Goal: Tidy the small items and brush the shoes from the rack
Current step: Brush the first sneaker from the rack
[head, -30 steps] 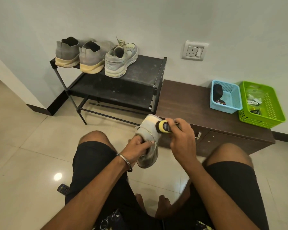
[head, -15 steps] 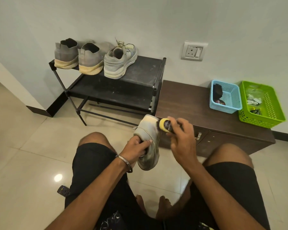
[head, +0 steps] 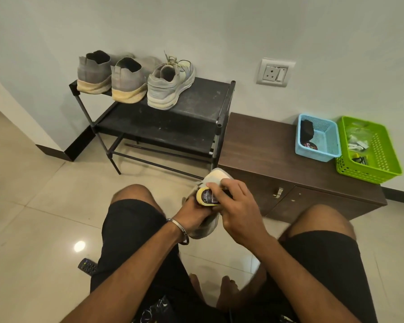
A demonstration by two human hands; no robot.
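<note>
I sit on the floor with a pale grey sneaker (head: 216, 177) held up between my knees. My left hand (head: 193, 212) grips its side from the left. My right hand (head: 237, 206) holds a yellow-rimmed black shoe brush (head: 207, 197) and presses it against the shoe's upper. On the top shelf of the black shoe rack (head: 203, 102) stand two grey slip-on shoes (head: 110, 75) with yellowed soles and one matching laced sneaker (head: 170, 83).
A low dark wooden cabinet (head: 266, 150) stands right of the rack. On it sit a blue basket (head: 318, 138) holding dark items and a green basket (head: 369, 150) with small items. A remote control (head: 86, 266) lies on the tiled floor by my left thigh.
My right hand has drawn the brush down and toward me along the shoe, from near the toe to beside my left hand. The shoe has stayed in place.
</note>
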